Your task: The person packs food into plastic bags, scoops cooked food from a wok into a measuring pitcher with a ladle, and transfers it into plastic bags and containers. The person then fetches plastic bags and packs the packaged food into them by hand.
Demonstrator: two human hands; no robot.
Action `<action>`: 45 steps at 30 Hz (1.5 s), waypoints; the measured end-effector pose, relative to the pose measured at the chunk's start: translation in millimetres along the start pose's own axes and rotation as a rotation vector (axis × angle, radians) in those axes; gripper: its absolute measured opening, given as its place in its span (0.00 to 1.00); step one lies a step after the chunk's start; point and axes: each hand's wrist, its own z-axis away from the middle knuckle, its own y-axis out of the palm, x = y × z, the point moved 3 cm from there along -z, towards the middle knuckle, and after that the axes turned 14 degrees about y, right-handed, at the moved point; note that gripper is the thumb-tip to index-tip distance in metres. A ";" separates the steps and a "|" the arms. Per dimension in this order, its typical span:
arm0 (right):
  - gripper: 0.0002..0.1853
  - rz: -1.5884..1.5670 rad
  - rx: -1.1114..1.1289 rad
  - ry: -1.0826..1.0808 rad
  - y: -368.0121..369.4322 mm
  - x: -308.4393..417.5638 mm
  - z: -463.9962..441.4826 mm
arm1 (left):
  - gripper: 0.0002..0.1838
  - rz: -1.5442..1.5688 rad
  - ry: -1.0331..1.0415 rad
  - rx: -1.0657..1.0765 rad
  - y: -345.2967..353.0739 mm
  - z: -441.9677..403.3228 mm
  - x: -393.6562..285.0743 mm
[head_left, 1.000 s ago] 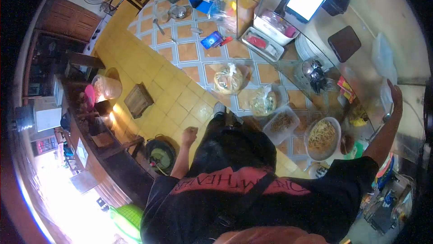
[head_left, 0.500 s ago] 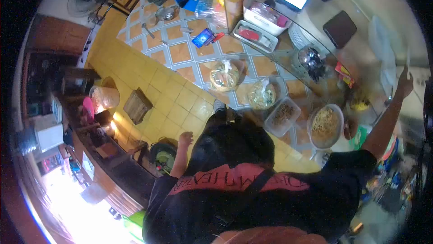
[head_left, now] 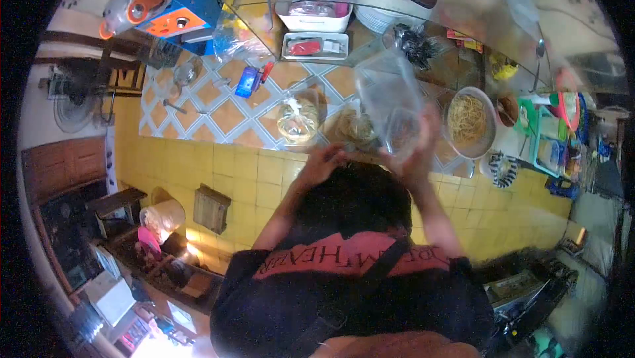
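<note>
My right hand (head_left: 418,150) is over the table's near edge, gripping a clear plastic bag (head_left: 389,83) that stretches forward, blurred by motion. Beneath and beside the bag, a clear plastic tub (head_left: 402,128) of brown food partly shows. My left hand (head_left: 323,163) hovers at the table edge with loosely bent fingers and nothing visible in it. Just beyond it are two knotted clear bags of food: one bag (head_left: 297,120) at left, and another bag (head_left: 356,124) partly hidden behind the plastic. A bowl of noodles (head_left: 468,120) stands to the right of my right hand.
Farther back are a white tray (head_left: 316,46), stacked plates (head_left: 376,17) and a glass panel. A blue packet (head_left: 247,82) lies on the tiled tabletop (head_left: 218,117). Right of the noodles sits a small brown bowl (head_left: 507,112). A wooden stool (head_left: 211,208) stands on the yellow floor.
My right hand has come back from far right to the table's front, bringing the clear plastic bag. My left hand has risen to the table edge. The view has turned rightward.
</note>
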 end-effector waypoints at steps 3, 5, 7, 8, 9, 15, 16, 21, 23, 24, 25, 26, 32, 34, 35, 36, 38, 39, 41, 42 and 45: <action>0.54 0.007 0.126 0.146 58.7 -14.6 54.7 | 0.17 0.359 -0.043 -0.012 20.7 -20.2 -36.8; 0.58 -0.153 0.363 0.277 67.4 -18.2 67.0 | 0.17 0.170 -0.010 -0.052 30.1 -32.0 -39.6; 0.60 -0.131 0.375 0.320 49.1 -15.6 52.9 | 0.17 -0.038 0.044 0.001 29.8 -34.5 -26.0; 0.61 -0.104 0.381 0.357 42.9 -19.4 44.0 | 0.17 -0.038 0.043 -0.006 29.2 -33.9 -13.8; 0.60 -0.150 0.336 0.518 40.5 -31.6 42.5 | 0.17 -0.036 0.092 0.151 32.4 -32.1 -12.3; 0.41 -0.162 0.400 0.493 71.0 -110.0 34.4 | 0.15 -0.111 0.161 0.088 38.5 -32.5 14.9; 0.41 -0.161 0.403 0.483 79.5 -114.4 26.5 | 0.16 0.038 0.049 -0.074 34.4 -34.3 18.2; 0.42 -0.012 0.399 0.529 110.6 -106.5 -3.7 | 0.15 0.040 0.029 -0.293 11.6 -31.3 -5.4; 0.42 -0.029 0.380 0.440 126.2 -114.3 -9.3 | 0.14 -0.087 0.027 -0.359 8.3 -34.2 -0.6; 0.43 -0.040 0.356 0.362 134.6 -120.3 -10.9 | 0.14 -0.073 -0.049 -0.326 9.7 -38.4 17.5; 0.43 -0.045 0.364 0.353 143.1 -127.1 -12.0 | 0.13 -0.058 -0.128 -0.294 10.1 -39.6 25.4; 0.43 0.026 0.330 0.273 150.9 -132.4 -14.7 | 0.13 -0.060 -0.131 -0.307 10.3 -39.1 30.7; 0.40 0.093 0.615 0.488 174.1 -150.8 -9.5 | 0.14 -0.159 -0.206 -0.352 11.0 -36.9 54.8; 0.38 0.278 0.580 0.379 182.4 -157.5 -14.5 | 0.14 -0.170 -0.182 -0.407 10.0 -38.7 44.1; 0.36 0.465 0.610 0.298 191.8 -164.6 -13.0 | 0.14 -0.171 -0.181 -0.407 10.2 -39.2 42.7; 0.35 0.652 0.638 0.215 198.1 -170.3 -10.5 | 0.15 -0.112 -0.153 -0.439 11.1 -38.7 45.8; 0.35 0.634 0.675 0.252 177.5 -137.6 -20.3 | 0.15 -0.054 -0.124 -0.473 11.3 -38.3 40.5; 0.35 0.617 0.711 0.286 171.6 -124.2 -22.8 | 0.15 -0.056 -0.134 -0.493 9.6 -37.7 28.5; 0.36 0.562 0.688 0.328 172.6 -120.2 -18.0 | 0.14 -0.057 -0.146 -0.516 8.8 -37.3 23.9; 0.36 0.508 0.665 0.370 174.0 -120.0 -16.9 | 0.14 -0.009 -0.175 -0.507 10.0 -37.8 32.6; 0.39 0.501 0.618 0.234 210.1 -161.9 -9.6 | 0.13 0.118 -0.207 -0.494 14.1 -35.9 54.7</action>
